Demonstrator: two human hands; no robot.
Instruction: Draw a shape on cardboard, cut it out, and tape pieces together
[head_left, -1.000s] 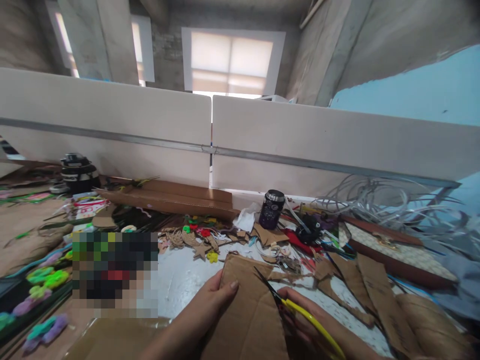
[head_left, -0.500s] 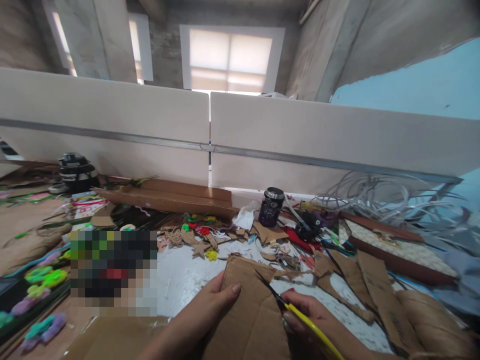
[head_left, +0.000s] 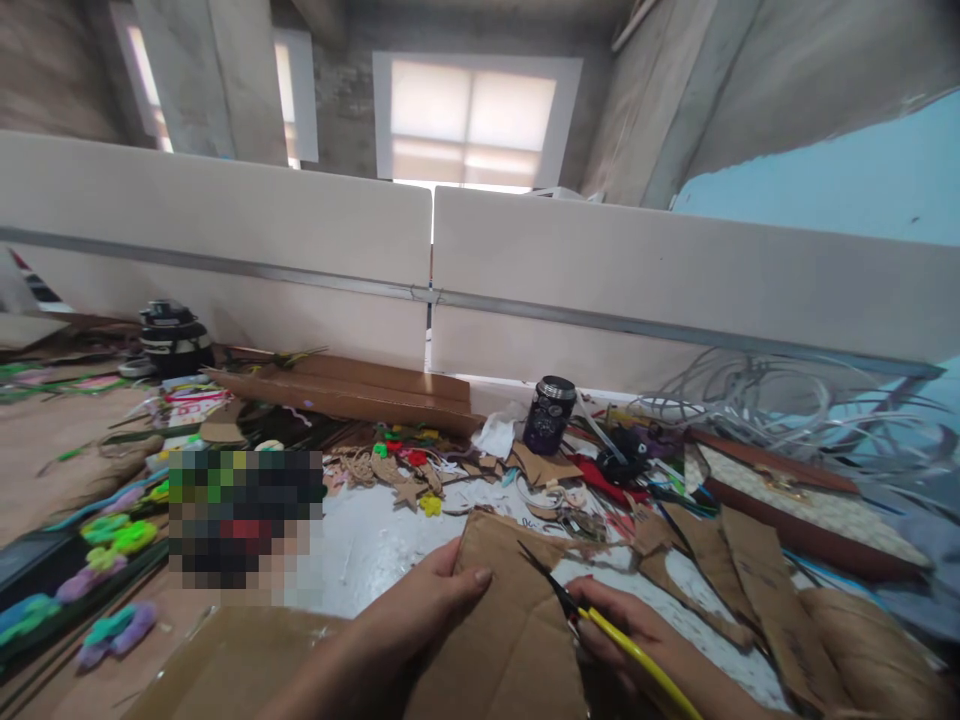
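Note:
A piece of brown cardboard [head_left: 502, 640] is held up at the bottom centre. My left hand [head_left: 439, 595] grips its left edge, with the thumb on the near face and the fingers behind it. In my right hand [head_left: 611, 620] is a pair of scissors [head_left: 634, 655] with yellow handles and dark blades. The blades lie across the upper right part of the cardboard and point up and left. My right fingers wrap around the handles at the cardboard's right edge.
Cardboard scraps [head_left: 761, 580] and a twine roll [head_left: 862, 640] lie at right, before a patterned handbag [head_left: 802, 510]. A dark jar [head_left: 550, 415] stands behind. Fuzzy flowers [head_left: 116, 535] lie left, near a pixelated patch. A white partition [head_left: 600, 270] closes the back.
The view has shifted slightly, so the scene sits a little further right. Both hands keep their hold on the cardboard and the scissors, with little other visible movement.

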